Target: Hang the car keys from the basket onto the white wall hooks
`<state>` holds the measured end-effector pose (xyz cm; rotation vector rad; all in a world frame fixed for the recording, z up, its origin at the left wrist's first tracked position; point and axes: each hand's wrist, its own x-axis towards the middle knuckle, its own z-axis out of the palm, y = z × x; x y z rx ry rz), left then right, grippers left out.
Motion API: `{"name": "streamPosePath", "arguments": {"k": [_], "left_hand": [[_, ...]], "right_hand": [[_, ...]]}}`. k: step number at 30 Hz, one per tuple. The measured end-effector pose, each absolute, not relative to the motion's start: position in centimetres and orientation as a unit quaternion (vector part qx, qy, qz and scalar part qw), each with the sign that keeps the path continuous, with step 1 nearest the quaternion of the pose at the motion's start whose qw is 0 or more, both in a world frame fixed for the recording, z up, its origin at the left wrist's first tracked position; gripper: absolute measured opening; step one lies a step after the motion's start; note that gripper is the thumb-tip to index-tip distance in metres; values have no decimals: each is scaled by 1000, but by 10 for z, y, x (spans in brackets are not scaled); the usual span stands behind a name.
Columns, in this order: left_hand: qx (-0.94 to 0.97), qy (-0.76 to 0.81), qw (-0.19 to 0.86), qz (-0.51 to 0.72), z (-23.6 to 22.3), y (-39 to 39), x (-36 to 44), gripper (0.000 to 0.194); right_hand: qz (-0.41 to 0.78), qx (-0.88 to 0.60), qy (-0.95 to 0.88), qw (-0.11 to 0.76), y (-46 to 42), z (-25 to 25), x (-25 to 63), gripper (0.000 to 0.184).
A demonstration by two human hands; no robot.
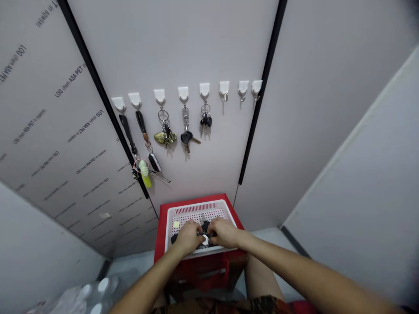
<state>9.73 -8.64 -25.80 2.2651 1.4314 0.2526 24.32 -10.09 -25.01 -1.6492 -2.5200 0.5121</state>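
Both of my hands are inside a shallow white plastic basket (225,210) with a perforated bottom. My left hand (187,237) has its fingers curled, the thumb against a small white round piece (205,240). From the other side my right hand (224,232) reaches in with fingers bent around something dark that they mostly hide. A black item (205,226), which looks like a key head, shows between the hands, with a silvery piece (203,216) beyond it. Another black item (173,238) lies left of my left hand, and a small yellow square (176,224) lies near the basket's left wall.
The basket stands on a red-covered stool (159,233). Several white hooks (183,93) line the wall panel; key bunches (166,134) hang from the left ones, while three bare hooks (242,88) are at the right. Plastic bottles (104,285) stand at lower left.
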Motion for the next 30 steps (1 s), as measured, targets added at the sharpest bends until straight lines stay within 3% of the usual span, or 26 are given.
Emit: {"name": "streamPosePath", "arguments": {"k": [4, 8, 11, 15, 21, 26, 30], "left_hand": [[784, 562, 248, 83, -261, -83, 107, 19], [786, 544, 258, 142, -247, -75, 112, 21], [812, 499, 237, 191, -220, -69, 113, 20], [821, 466, 234, 231, -180, -64, 119, 18], [796, 432, 286, 313, -115, -53, 140, 13], [790, 371, 191, 449, -58, -49, 159, 9], [814, 321, 125, 468, -30, -41, 172, 22]], "right_hand": [[205, -560, -801, 58, -102, -250, 238, 19], [175, -563, -786, 184, -98, -231, 243, 20], [172, -521, -787, 282, -94, -212, 249, 22], [238, -523, -746, 336, -90, -190, 255, 13], [219, -518, -702, 436, -79, -135, 269, 17], [134, -506, -677, 518, -56, -63, 289, 18], [88, -505, -628, 585, -29, -18, 302, 19]]}}
